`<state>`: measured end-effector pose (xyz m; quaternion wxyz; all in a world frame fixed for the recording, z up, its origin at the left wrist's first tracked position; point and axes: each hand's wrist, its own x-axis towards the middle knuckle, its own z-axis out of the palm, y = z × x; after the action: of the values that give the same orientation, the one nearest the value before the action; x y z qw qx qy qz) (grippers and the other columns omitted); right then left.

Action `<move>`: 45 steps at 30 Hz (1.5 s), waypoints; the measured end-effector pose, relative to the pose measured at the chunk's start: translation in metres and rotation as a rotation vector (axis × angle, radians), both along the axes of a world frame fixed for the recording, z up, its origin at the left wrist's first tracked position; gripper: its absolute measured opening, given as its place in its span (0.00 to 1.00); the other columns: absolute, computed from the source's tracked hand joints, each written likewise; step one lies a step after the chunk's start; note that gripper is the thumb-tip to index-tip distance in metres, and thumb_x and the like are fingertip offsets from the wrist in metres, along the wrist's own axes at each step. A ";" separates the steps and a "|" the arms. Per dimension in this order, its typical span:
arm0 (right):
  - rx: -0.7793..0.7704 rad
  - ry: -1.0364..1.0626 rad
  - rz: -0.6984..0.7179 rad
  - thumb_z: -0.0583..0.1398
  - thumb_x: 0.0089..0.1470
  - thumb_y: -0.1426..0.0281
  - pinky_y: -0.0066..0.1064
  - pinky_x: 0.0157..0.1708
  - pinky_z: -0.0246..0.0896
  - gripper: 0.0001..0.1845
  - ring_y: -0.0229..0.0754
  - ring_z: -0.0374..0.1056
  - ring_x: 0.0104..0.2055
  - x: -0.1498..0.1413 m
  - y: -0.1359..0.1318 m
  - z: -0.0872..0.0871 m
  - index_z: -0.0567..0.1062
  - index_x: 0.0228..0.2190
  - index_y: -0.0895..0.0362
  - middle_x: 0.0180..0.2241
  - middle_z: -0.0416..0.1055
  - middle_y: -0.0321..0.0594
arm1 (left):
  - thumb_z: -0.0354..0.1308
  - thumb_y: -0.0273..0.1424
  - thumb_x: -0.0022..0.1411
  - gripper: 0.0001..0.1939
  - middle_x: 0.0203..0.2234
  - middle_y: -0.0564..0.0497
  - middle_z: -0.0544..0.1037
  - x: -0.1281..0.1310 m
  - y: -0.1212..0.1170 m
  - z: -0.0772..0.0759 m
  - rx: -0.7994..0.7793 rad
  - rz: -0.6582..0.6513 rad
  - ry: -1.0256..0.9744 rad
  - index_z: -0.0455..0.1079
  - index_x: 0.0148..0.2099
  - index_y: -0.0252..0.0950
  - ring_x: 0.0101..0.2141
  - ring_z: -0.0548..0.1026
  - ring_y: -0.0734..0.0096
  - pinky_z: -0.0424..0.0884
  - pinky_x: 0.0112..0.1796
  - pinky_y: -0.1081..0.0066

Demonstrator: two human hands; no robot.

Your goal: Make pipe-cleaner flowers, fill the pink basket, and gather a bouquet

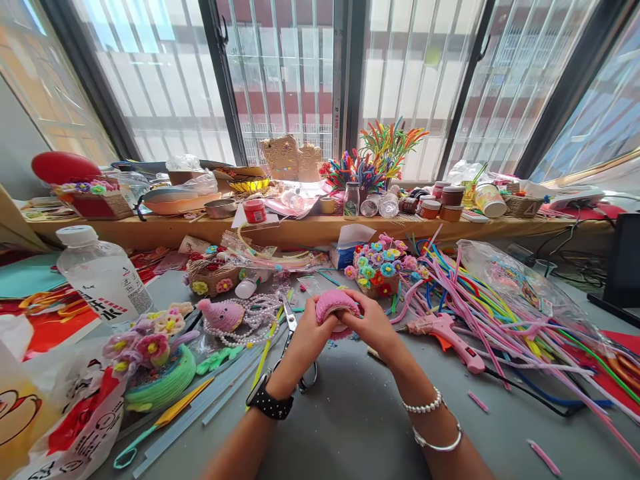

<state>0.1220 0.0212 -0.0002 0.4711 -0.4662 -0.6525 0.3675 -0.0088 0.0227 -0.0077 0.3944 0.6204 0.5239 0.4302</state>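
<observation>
Above the middle of the grey table, my left hand (pixel 315 323) and my right hand (pixel 373 320) grip a pink, rounded, fuzzy craft piece (pixel 333 305) from both sides. Its ribbed outer surface looks wound from pipe cleaners, and its underside is partly hidden by my fingers. Scissors (pixel 290 320) lie beside my left wrist, partly behind it. A pink cone-shaped figure (pixel 220 315) rests among strings of pearl beads (pixel 260 317) to the left. Right of my right hand lies a pink hot glue gun (pixel 447 337) with a black cord.
Loose pipe cleaners (pixel 480 313) spread over the right side. Glue sticks (pixel 200 413), a green flower-topped piece (pixel 165 380) and a water bottle (pixel 103 280) occupy the left. A flower basket (pixel 380 270) stands behind my hands, before a crowded wooden ledge (pixel 300 230). Short pink pieces (pixel 544 457) lie front right.
</observation>
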 end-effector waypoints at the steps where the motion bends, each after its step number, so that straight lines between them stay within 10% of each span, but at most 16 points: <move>1: -0.042 0.059 0.067 0.56 0.40 0.72 0.32 0.39 0.59 0.20 0.41 0.64 0.39 0.002 0.000 0.001 0.69 0.40 0.58 0.38 0.69 0.39 | 0.50 0.33 0.48 0.18 0.32 0.49 0.69 -0.001 0.001 0.001 -0.013 0.015 -0.006 0.57 0.43 0.34 0.35 0.69 0.65 0.62 0.38 0.68; 8: -0.195 0.297 0.291 0.60 0.40 0.65 0.33 0.41 0.59 0.26 0.42 0.64 0.43 0.010 -0.002 0.004 0.65 0.45 0.56 0.43 0.67 0.41 | 0.52 0.37 0.46 0.20 0.33 0.48 0.69 -0.005 0.004 0.003 -0.026 0.099 -0.053 0.57 0.42 0.33 0.33 0.70 0.66 0.63 0.35 0.68; 31: -0.222 0.350 0.147 0.62 0.38 0.64 0.33 0.38 0.61 0.24 0.43 0.65 0.40 0.004 0.000 0.000 0.65 0.39 0.58 0.40 0.68 0.44 | 0.55 0.39 0.48 0.22 0.34 0.46 0.72 -0.006 0.006 0.004 -0.076 -0.050 -0.396 0.62 0.42 0.30 0.34 0.70 0.67 0.67 0.34 0.69; 45: 0.150 -0.098 -0.148 0.56 0.41 0.73 0.30 0.35 0.60 0.15 0.39 0.65 0.34 0.001 0.001 -0.001 0.68 0.36 0.59 0.35 0.69 0.40 | 0.55 0.36 0.46 0.23 0.39 0.45 0.69 -0.003 0.002 0.004 0.049 -0.071 -0.138 0.59 0.45 0.32 0.39 0.69 0.65 0.67 0.37 0.69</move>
<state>0.1228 0.0219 -0.0009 0.4981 -0.4940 -0.6641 0.2585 -0.0117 0.0250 -0.0034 0.4295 0.6169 0.4624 0.4703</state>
